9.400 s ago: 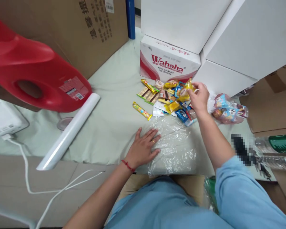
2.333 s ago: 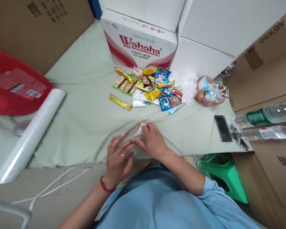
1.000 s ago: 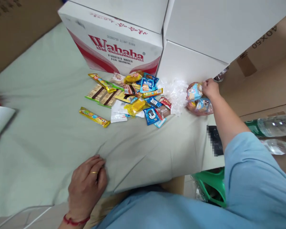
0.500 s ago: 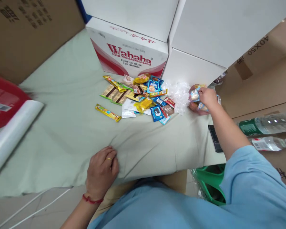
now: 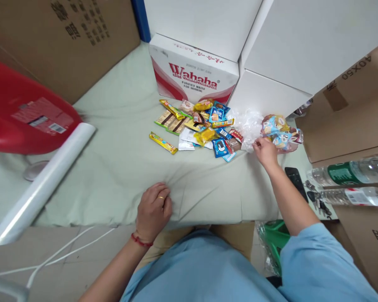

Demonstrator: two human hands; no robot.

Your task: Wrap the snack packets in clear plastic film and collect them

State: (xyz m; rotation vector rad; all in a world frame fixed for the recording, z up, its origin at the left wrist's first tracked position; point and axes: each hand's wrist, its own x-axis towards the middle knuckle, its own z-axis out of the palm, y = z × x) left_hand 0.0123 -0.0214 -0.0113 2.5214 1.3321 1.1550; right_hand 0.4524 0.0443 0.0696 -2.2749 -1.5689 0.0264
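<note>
My left hand (image 5: 153, 209) lies loosely curled on the pale green cloth (image 5: 113, 180), with nothing visible in it. At the right end of the snack pile, my right hand (image 5: 266, 153) pinches the near edge of a crumpled heap of clear plastic bags (image 5: 247, 126). Just beyond that hand sit wrapped snack packs (image 5: 275, 126) in a bag with blue and yellow print. Left of the plastic are a yellow-wrapped cake (image 5: 205, 136), a blue packet (image 5: 219, 148) and striped wafer bars (image 5: 170, 121). One yellow snack stick (image 5: 164, 143) lies apart from the pile.
A Wahaha water carton (image 5: 193, 71) stands behind the snacks, beside white boxes (image 5: 271, 90). On the left are a red jug (image 5: 28, 109) and a white roll (image 5: 47, 180). A phone (image 5: 296, 183), keys (image 5: 318, 203) and plastic bottles (image 5: 346, 173) lie at the right.
My right hand has moved off the wrapped snack packs, left and nearer to me, onto the clear plastic. The view has shifted; my left hand still rests on the cloth.
</note>
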